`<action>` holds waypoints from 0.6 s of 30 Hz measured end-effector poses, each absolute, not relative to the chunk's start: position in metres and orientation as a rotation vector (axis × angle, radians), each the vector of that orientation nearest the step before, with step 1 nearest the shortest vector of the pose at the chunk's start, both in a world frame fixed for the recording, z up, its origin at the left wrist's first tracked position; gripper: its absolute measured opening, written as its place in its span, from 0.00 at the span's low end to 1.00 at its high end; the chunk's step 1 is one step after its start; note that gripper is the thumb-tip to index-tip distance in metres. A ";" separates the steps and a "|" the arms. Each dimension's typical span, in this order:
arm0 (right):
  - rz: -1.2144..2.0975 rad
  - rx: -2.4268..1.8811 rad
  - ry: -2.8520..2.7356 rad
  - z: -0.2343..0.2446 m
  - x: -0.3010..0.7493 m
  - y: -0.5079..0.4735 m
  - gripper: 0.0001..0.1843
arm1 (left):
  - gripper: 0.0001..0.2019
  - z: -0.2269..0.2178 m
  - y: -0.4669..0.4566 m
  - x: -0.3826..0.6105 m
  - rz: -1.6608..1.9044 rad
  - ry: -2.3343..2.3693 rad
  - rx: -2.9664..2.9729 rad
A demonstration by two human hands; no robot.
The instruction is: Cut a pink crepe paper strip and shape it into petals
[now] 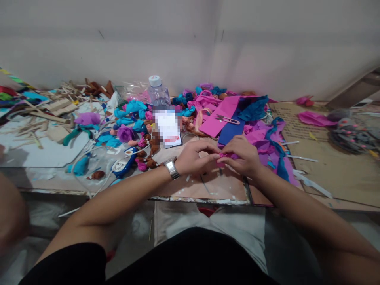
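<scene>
Above the table's front part, my left hand [196,157] and my right hand [244,156] meet fingertip to fingertip. Both pinch a small piece of bright pink crepe paper [221,156], mostly covered by the fingers. A metal watch sits on my left wrist. Just beyond the hands lie a flat pink sheet [212,125] and a dark blue sheet [230,133], with thread snips [227,119] resting on top. Purple, pink and teal crepe scraps [261,139] heap up beside my right hand. A phone [168,127], partly blurred out, lies beyond my left hand.
A clear bottle with a white cap [154,81] stands near the wall. Rolled paper flowers [126,133], a blue corded device [124,162] and wood sticks [57,107] spread leftward. Cardboard [314,158] lies at right. Another person's limb [12,213] shows at far left.
</scene>
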State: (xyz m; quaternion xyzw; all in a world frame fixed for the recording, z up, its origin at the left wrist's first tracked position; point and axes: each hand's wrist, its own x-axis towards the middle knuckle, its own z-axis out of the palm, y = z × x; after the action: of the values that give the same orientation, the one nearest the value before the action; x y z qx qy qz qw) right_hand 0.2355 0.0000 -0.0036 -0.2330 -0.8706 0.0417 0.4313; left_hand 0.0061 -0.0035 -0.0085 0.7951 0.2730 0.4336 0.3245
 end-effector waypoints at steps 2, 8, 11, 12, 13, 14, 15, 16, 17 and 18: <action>0.113 -0.572 -2.169 -0.004 0.236 0.000 0.18 | 0.12 -0.009 -0.002 0.005 1.113 0.676 2.080; 0.152 -0.572 -2.165 -0.004 0.237 0.001 0.20 | 0.14 -0.010 0.001 0.003 1.040 0.634 1.978; 0.149 -0.589 -2.181 -0.003 0.238 0.001 0.23 | 0.15 -0.009 0.001 0.003 0.983 0.594 1.896; 0.148 -0.589 -2.183 -0.003 0.238 0.001 0.24 | 0.16 -0.008 0.001 0.003 0.963 0.576 1.876; 0.148 -0.589 -2.184 -0.002 0.238 0.001 0.24 | 0.16 -0.008 0.001 0.002 0.942 0.559 1.858; 0.149 -0.589 -2.185 -0.002 0.238 0.001 0.25 | 0.17 -0.008 0.001 0.002 0.920 0.550 1.846; 0.146 -0.585 -2.184 -0.003 0.238 0.001 0.25 | 0.17 -0.007 0.001 0.002 0.894 0.548 1.837; 0.141 -0.579 -2.183 -0.003 0.238 0.001 0.25 | 0.17 -0.007 0.001 0.002 0.868 0.551 1.830; 0.136 -0.573 -2.181 -0.003 0.238 0.001 0.25 | 0.17 -0.007 0.002 0.001 0.843 0.554 1.826; 0.133 -0.568 -2.180 -0.004 0.238 0.001 0.25 | 0.17 -0.007 0.003 0.001 0.820 0.553 1.825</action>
State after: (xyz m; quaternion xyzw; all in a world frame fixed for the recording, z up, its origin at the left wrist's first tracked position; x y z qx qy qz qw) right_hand 0.2383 0.0006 -0.0038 -0.2274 -0.8729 0.0532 0.4284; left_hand 0.0008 0.0025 -0.0069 0.7572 0.2295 0.3403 0.5081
